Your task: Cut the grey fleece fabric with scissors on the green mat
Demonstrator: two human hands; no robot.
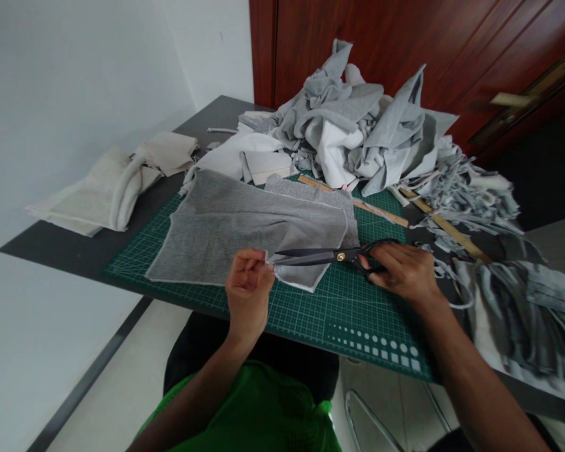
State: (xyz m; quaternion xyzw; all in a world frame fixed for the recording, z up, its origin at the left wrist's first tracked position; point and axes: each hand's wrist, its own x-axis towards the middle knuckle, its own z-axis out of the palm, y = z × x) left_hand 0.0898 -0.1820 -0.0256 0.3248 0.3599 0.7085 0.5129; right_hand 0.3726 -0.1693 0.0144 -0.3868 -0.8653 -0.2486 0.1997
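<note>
A grey piece of fabric (226, 220) lies across a green cutting mat (306, 307), with part of its near edge turned up. My left hand (249, 282) pinches that near edge between thumb and fingers. In my right hand (400, 270) is a pair of black scissors (341, 256), gripped by the handles. Their blades point left across the fabric, slightly parted, with the tips close to my left fingertips. Whether the blades have fabric between them I cannot tell.
Behind the mat rises a large heap of grey and white fabric (329, 119). Thin scraps (480, 188) and folded grey cloth (532, 314) lie at the right. Cream cloth (103, 188) sits at the left. A wooden ruler (381, 212) rests on the mat's far side.
</note>
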